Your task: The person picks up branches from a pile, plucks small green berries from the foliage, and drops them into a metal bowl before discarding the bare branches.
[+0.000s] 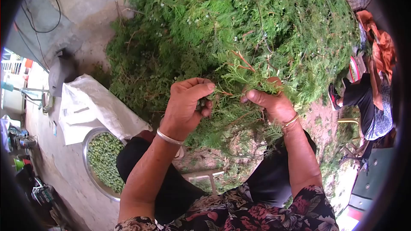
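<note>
My right hand (pixel 274 101) is closed around a leafy evergreen sprig (pixel 242 75), thumb pressed over its stem. The sprig has flat, scale-like green leaves and a reddish twig. Just left of it, my left hand (pixel 187 102) is curled, with thumb and fingertips bent inward. Small grey-green pieces that look like cones (pixel 200 104) show in its palm, partly hidden by the fingers. Both hands are in front of a large heap of cut evergreen branches (pixel 222 21), which carries many small pale-green cones.
A round metal basin (pixel 87 154) of small green cones stands on the floor at left, beside a white sack (pixel 92 105). Another person (pixel 370 98) sits at right by the heap. Cables (pixel 47 30) hang at upper left. A wooden bar (pixel 201 174) shows between my knees.
</note>
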A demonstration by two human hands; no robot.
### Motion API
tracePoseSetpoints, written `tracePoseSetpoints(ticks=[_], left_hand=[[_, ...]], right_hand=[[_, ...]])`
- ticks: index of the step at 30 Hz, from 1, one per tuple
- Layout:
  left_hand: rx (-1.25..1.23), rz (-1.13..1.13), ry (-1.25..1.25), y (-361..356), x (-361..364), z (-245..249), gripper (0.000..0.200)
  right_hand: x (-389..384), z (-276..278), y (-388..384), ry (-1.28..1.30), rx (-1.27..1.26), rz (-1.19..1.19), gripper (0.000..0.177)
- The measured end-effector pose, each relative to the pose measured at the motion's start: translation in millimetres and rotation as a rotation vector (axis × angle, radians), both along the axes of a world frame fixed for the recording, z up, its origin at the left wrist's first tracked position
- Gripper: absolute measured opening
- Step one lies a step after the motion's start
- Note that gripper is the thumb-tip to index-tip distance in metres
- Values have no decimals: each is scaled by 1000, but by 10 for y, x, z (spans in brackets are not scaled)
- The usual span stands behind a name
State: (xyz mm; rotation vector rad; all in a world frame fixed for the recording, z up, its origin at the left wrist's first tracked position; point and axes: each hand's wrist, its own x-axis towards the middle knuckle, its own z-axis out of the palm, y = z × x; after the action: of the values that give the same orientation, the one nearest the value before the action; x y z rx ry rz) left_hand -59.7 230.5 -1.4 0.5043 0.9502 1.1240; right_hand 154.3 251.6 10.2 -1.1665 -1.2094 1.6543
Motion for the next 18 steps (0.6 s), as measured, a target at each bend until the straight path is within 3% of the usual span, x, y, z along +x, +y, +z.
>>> tracePoseSetpoints(ticks=[3,5,9,11,13,14,18], left_hand=[[-60,58,9,26,18,-6,9],[-22,238,114,63,-45,-38,9],[48,194,-66,133,-176,-61,9],[12,176,-104,70,-15,-31,10],[0,136,-109,50,90,-21,12],[32,118,-66,46,148,-6,12],[134,55,104,24,349,51,11]], right_hand=[[-13,82,18,20,25,41,21],[58,81,68,-22,51,-18,23],[18,184,56,-244,245,-114,24],[-13,-1,58,-232,228,-77,26],[-174,-91,15,-265,450,-75,26],[-177,-14,23,-293,337,24,24],[-194,-23,37,-337,361,88,24]])
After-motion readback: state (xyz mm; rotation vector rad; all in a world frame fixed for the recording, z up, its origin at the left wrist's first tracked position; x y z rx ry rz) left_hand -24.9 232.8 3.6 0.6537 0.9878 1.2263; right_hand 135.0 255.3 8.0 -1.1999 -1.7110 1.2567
